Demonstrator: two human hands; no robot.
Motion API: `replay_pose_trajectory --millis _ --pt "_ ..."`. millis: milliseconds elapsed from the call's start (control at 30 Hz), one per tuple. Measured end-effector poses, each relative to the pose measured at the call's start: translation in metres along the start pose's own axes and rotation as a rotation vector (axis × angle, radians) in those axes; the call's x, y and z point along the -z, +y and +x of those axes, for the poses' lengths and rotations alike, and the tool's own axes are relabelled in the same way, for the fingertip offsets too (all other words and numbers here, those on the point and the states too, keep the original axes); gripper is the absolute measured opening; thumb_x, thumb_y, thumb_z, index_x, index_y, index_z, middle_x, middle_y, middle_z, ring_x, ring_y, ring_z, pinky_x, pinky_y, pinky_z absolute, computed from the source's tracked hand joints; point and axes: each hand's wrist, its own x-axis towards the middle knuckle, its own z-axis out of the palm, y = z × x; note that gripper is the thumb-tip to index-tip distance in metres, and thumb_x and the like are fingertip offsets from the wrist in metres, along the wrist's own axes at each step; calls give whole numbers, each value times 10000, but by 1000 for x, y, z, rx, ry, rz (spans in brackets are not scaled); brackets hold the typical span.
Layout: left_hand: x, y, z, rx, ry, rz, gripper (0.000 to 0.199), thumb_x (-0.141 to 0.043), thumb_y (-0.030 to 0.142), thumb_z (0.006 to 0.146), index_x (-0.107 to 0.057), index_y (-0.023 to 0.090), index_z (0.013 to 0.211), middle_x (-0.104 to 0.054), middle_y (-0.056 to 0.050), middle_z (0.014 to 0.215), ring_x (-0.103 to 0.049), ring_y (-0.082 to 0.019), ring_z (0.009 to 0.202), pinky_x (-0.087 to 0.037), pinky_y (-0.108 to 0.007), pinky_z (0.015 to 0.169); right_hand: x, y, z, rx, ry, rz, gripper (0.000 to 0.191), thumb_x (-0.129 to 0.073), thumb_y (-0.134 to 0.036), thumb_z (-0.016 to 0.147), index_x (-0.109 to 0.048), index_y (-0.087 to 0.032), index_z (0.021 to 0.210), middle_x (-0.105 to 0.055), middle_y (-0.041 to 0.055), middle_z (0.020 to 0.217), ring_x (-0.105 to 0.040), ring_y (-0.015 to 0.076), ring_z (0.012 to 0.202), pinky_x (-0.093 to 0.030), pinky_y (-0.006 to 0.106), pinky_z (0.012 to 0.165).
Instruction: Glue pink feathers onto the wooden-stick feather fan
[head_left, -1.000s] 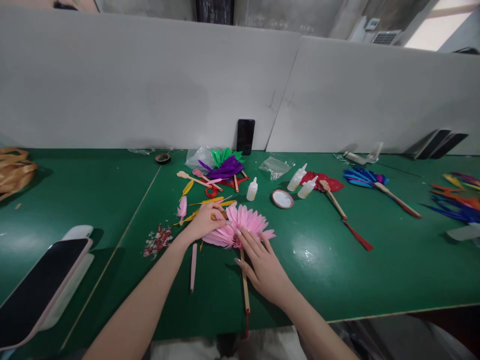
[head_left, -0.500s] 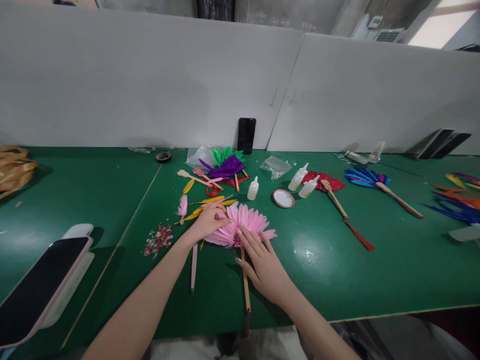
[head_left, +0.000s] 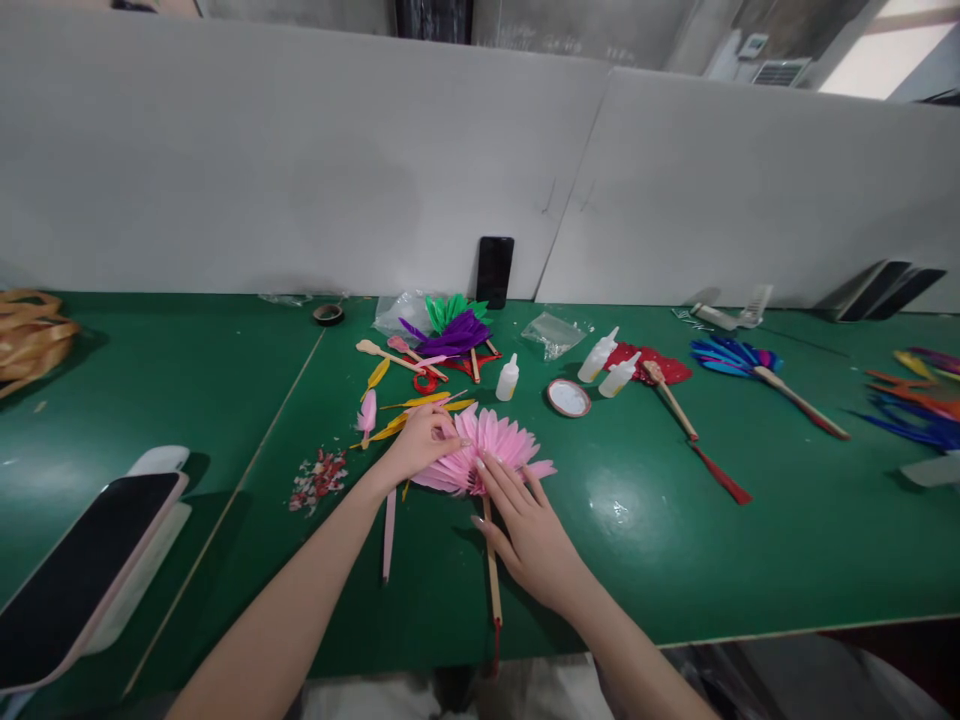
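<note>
A pink feather fan (head_left: pixel 504 436) lies on the green table with its feathers spread away from me. Its wooden handle (head_left: pixel 493 580) points toward me and ends in a red cord. My left hand (head_left: pixel 426 440) is on the fan's left side, thumb and forefinger pinched together at the pink feathers. Flat across the base of the feathers and the top of the handle rests my right hand (head_left: pixel 529 530), fingers stretched out. Close to my left hand are yellow feathers (head_left: pixel 391 428), a small pink feather (head_left: pixel 367 412) and a thin pink stick (head_left: pixel 389 535).
Beyond the fan stand glue bottles (head_left: pixel 508 379) and a shallow dish of white stuff (head_left: pixel 568 397). Purple (head_left: pixel 454 335), red (head_left: pixel 646 362) and blue (head_left: pixel 724 355) feather fans lie around. Red and white scraps (head_left: pixel 319 480) and a phone on a stand (head_left: pixel 94 565) are leftward.
Almost nothing differs. Both hands stay on the pink fan in the same pose, and the view has shifted very slightly.
</note>
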Motion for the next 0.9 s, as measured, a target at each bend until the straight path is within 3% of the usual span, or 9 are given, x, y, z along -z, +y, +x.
replay_pose_trajectory --millis 200,567,700,900 --pt "9 0 3 88 109 56 193 -723 309 651 -602 184 566 -571 -46 928 -521 -253 990 -372 -421 925 0 0 0 -7 -6 9 574 -326 -340 961 -105 -196 1471 -226 44 1507 -186 184 1392 -204 466 1126" --pt "0 -7 8 81 178 91 206 -724 329 668 -617 181 573 -586 -44 865 -534 -241 934 -369 -416 899 1 -1 0 -15 -18 15 576 -329 -337 962 -97 -203 1472 -218 45 1509 -176 186 1394 -178 465 1132" --pt "3 -11 9 70 183 76 186 -653 301 733 -640 177 594 -590 -52 844 -557 -222 900 -387 -404 887 1 -1 0 -7 -13 9 568 -322 -340 965 -101 -205 1471 -222 42 1509 -177 184 1394 -180 466 1131" --pt "14 -14 10 79 188 41 326 -422 311 866 -689 188 724 -606 -53 842 -561 -196 901 -418 -359 873 1 0 0 -8 -7 -1 582 -333 -351 962 -95 -203 1472 -223 49 1507 -187 190 1391 -186 473 1128"
